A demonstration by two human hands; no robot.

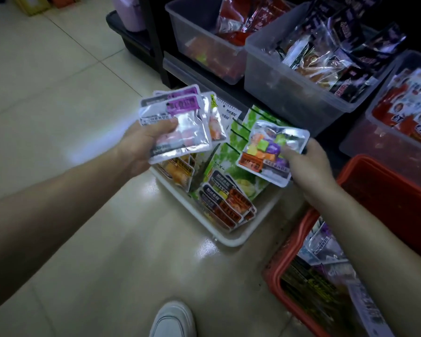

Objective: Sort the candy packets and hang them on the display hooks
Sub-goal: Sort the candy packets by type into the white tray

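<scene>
Closest to us, a white shoe (173, 319) stands on the tiled floor (83, 239). To its right is a red basket (284, 242) w/ packets inside, labels too blurred to read.

Past the shoe a white tray (229, 237) sits on the floor. At its near corner we see dark-orange packets (225, 203) stacked. Yellow packets (178, 171) lie along its left edge. A green bag (238, 147) lies across the middle toward the far edge.

Over the tray's left edge the L hand (141, 144) holds a fanned stack of purple packets (178, 125). The thumb presses on top; the other fingers are under the stack & hidden, so we can't tell if they're spread.

Over the tray's right edge the R hand (309, 166) pinches one mixed packet (272, 152) by its right side. The thumb is on the face and the rest of the fingers are behind it, out of sight. Coloured cubes show through its clear window. The mixed packet & the purple stack are apart, w/ the green bag showing between them.

Farthest off, three clear bins stand in a row along the top right. The left bin (204, 52) holds red packs, the mid bin (277, 83) dark ones and the right bin (365, 142) red-white ones.
</scene>
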